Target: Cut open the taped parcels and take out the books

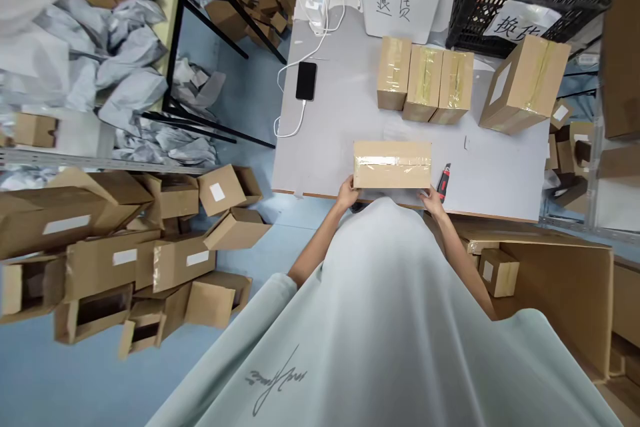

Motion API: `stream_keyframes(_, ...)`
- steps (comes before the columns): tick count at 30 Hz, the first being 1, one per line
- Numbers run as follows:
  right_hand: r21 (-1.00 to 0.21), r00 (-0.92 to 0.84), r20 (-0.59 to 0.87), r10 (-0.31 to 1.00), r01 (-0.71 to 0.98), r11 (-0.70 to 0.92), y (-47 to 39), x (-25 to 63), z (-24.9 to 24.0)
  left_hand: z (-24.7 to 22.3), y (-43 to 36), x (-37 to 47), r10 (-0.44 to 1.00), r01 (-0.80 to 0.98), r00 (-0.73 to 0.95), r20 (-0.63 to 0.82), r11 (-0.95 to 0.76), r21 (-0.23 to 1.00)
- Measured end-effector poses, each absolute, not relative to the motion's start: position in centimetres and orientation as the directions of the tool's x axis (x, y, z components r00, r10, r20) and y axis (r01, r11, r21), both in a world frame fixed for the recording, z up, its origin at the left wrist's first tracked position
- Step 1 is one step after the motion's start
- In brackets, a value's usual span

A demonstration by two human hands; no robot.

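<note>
A cardboard box (393, 177), taped along its top seam, lies crosswise at the table's front edge. My left hand (348, 192) grips its left lower corner, and my right hand (431, 200) has hold of the right lower corner. Both hands are closed on the box, with some fingers hidden behind it. Just right of my right hand lies a red and black utility knife (443, 182). Farther back on the table stand three taped boxes side by side, the middle one (423, 83) touching its neighbours. A larger taped box (525, 85) is to their right.
At the table's back are a white foam bin (400, 3) and a black crate (460, 20). A phone (306, 81) with a charging cable lies on the left. Open cartons (175, 260) crowd the left floor; a big carton (560, 300) stands by my right side.
</note>
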State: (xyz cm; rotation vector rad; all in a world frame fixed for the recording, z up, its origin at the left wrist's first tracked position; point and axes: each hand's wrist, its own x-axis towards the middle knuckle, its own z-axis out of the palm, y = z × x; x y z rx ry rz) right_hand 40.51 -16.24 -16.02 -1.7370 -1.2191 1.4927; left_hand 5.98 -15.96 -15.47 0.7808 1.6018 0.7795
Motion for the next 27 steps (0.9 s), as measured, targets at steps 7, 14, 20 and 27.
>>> stream_keyframes(7, -0.845, 0.191, -0.419, 0.888, 0.277, -0.458, -17.1, 37.4, -12.9, -13.9, -15.3, 1.2, 0.892, 0.081, -0.054, -0.449, 0.452, 0.888)
stream_keyframes(14, -0.887, 0.269, -0.330, 0.905, 0.238, -0.395, -17.9, 33.6, -10.9, -13.2, -13.7, -4.1, 0.914, 0.068, 0.014, -0.406, 0.404, 0.912)
stream_keyframes(20, -0.872, 0.263, -0.399, 0.879, 0.187, -0.452, -20.0, 32.4, -11.5, -14.6, -14.7, -5.5, 0.850, 0.044, 0.061, -0.524, 0.522, 0.852)
stream_keyframes(27, -0.815, 0.172, -0.516, 0.839, 0.203, -0.542, -20.8, 33.0, -12.9, -15.2, -16.1, -3.7, 0.779, 0.032, -0.082, -0.622, 0.626, 0.779)
